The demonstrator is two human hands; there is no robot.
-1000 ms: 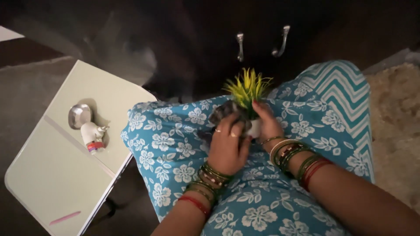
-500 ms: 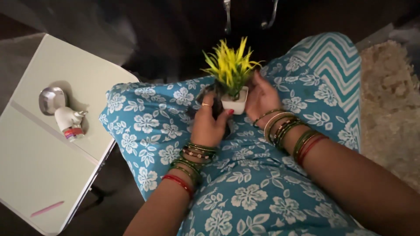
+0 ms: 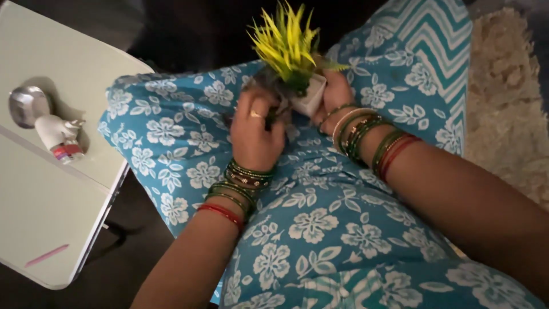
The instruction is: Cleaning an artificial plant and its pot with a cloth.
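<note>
A small artificial plant (image 3: 286, 43) with yellow-green spiky leaves stands in a white square pot (image 3: 311, 97) on my lap, which is covered by blue cloth with white flowers. My right hand (image 3: 334, 94) grips the pot from its right side. My left hand (image 3: 255, 131) presses a dark grey cloth (image 3: 269, 86) against the pot's left side, fingers closed on it. Both wrists wear several green and red bangles.
A pale folding table (image 3: 51, 189) stands at the left, carrying a small metal bowl (image 3: 26, 105), a white bottle with a red band (image 3: 57, 137) and a pink stick (image 3: 47, 255). A beige shaggy rug (image 3: 509, 97) lies at the right. Dark floor lies beyond my knees.
The view has tipped down, so everything sits higher in the frame. The pot has tilted toward the right hand, and my left hand has moved the cloth against the pot's side.
</note>
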